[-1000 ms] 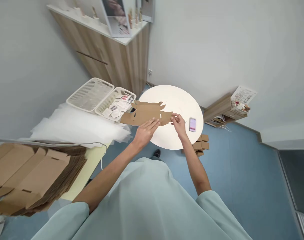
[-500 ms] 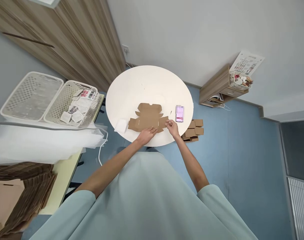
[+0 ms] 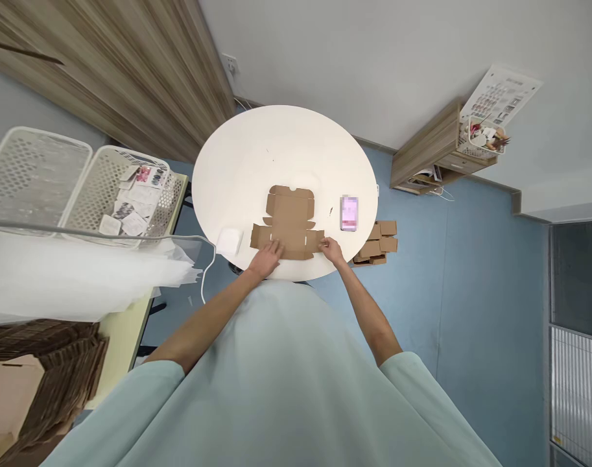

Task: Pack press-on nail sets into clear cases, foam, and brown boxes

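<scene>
An unfolded brown cardboard box [image 3: 292, 224] lies on the round white table [image 3: 247, 155], its flaps spread out. My left hand [image 3: 267, 258] rests with fingers stretched over the box's lower left part, near the left side flap. At the right side flap, my right hand [image 3: 331, 250] has thumb and fingers pinched on the flap's edge. A white folded sheet or pad [image 3: 229, 241] sits left of the box. To the right lies a phone [image 3: 349, 213] with a lit pink screen, and a small dark bit is beside it.
Folded small brown boxes [image 3: 380, 243] are stacked low beyond the table's right edge. On a side table at left stand white baskets [image 3: 76, 188], white wrapping sheets [image 3: 82, 279] and a stack of flat cardboard [image 3: 57, 383]. A wooden cabinet [image 3: 426, 152] stands against the wall.
My left hand has moved left from the middle of the box's lower edge to its left side. My right hand stays at the right flap. The view has shifted slightly.
</scene>
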A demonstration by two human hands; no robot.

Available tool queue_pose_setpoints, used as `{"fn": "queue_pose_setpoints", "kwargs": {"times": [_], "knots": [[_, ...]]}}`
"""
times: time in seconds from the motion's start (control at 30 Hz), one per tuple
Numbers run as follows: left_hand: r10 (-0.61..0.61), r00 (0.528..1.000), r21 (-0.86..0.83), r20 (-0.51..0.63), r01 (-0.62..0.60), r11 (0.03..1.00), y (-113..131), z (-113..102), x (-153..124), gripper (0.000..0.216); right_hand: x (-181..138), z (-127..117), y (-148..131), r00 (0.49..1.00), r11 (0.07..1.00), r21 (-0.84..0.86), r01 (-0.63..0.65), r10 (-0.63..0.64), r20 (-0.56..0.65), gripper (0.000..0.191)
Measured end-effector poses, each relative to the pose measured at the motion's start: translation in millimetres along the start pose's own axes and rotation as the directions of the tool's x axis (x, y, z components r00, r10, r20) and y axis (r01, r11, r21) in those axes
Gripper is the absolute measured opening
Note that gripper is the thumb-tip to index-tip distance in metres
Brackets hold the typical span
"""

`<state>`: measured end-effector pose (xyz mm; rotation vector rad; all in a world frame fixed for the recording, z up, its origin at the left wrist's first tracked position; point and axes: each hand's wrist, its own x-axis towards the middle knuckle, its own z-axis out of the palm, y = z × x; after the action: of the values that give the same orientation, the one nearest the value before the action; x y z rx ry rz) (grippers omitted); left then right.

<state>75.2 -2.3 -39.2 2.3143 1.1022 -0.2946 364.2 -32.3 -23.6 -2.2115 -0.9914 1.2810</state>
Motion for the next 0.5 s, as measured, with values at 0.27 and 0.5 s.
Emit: {"fn": "queue_pose_setpoints", "kwargs": {"times": [0.27, 0.5], "knots": [[-0.106, 0.991, -0.028, 0.082, 0.108, 0.994, -33, 0, -12, 0.070, 21, 9, -45, 0.980, 0.968, -0.155, 0.197, -0.190, 0.057, 0.036], [-0.191, 0.976, -0.110, 0.104, 0.202, 0.973, -33, -8, -7, 0.055, 56, 43, -80, 0.988, 0.942, -0.317, 0.110, -0.068, 0.139, 0.045]]}}
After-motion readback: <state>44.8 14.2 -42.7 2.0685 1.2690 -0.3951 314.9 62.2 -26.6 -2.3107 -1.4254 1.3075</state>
